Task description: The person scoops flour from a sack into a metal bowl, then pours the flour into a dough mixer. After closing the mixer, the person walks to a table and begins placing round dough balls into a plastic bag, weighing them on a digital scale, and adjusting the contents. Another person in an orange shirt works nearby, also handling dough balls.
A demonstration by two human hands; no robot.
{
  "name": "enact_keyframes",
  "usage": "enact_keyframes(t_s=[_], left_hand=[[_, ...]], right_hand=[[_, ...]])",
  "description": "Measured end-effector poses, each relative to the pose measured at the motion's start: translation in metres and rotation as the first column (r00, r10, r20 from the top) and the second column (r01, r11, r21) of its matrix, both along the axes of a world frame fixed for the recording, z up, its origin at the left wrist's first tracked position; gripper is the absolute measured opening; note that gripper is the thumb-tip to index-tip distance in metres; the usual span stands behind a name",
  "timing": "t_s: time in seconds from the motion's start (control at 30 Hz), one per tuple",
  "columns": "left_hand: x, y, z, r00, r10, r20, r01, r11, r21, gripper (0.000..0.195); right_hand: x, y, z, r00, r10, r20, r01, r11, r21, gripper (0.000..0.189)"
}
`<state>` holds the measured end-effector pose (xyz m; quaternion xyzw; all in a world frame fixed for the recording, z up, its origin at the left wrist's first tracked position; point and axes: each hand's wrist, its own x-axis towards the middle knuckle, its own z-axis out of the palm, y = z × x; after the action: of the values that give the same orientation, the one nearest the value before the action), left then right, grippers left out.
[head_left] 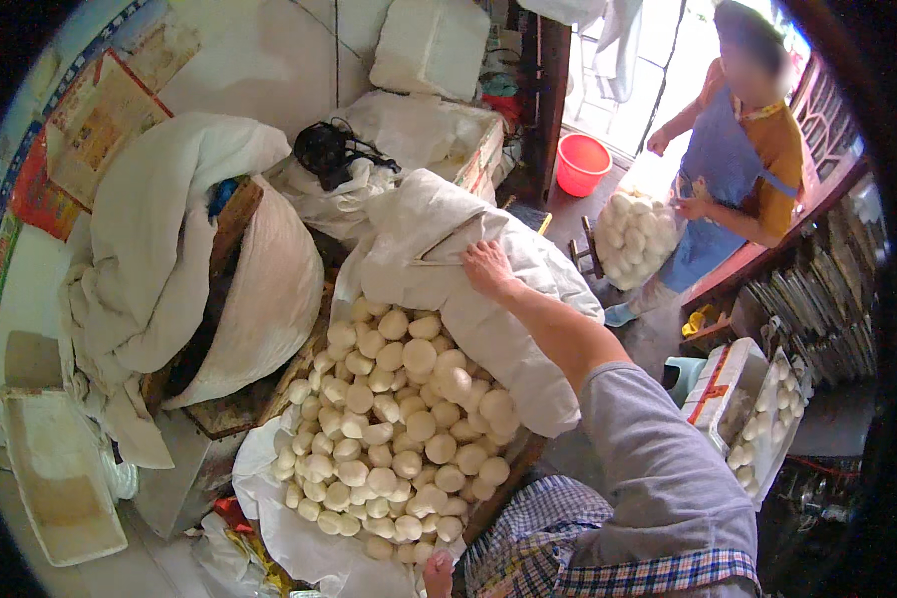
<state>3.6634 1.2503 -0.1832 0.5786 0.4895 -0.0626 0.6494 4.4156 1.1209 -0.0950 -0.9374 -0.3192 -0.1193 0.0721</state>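
My right hand (489, 269) reaches across the pile with its fingers gripping a fold of a thick white cloth (426, 209). The cloth covers the far end of a heap of pale round buns (396, 426). At the bottom edge of the view is my left hand (439, 574), partly cut off, beside the near end of the heap. Its fingers look curled, but whether they hold anything is hidden. A white sheet (269, 478) lies under the buns, with a wooden edge (504, 478) at their right side.
A person (747, 149) in a blue apron stands at the doorway with a clear bag of buns (635, 239). A red bucket (583, 164) is nearby. Left stand a cloth-draped container (172, 239) and a foam tray (63, 478). Foam boxes (717, 389) sit at right.
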Motion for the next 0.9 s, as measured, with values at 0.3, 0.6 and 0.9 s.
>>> enact_keyframes(t_s=[0.3,0.6,0.9], left_hand=[[0.051,0.046,0.009,0.998,-0.005,0.065,0.003,0.999,0.037,0.016],[0.126,0.041,0.051,0.993,-0.013,0.117,0.016,1.0,-0.025,0.028],[0.292,-0.047,0.104,0.982,-0.146,0.123,0.128,0.981,0.145,0.031]], right_hand=[[-0.138,-0.112,0.077,0.998,0.022,-0.067,0.017,0.849,0.529,0.013],[-0.442,-0.398,-0.007,0.252,-0.589,-0.767,0.839,0.529,-0.13,0.043],[-0.426,-0.522,-0.099,-0.156,-0.56,-0.814,0.899,0.26,-0.351,0.019]])
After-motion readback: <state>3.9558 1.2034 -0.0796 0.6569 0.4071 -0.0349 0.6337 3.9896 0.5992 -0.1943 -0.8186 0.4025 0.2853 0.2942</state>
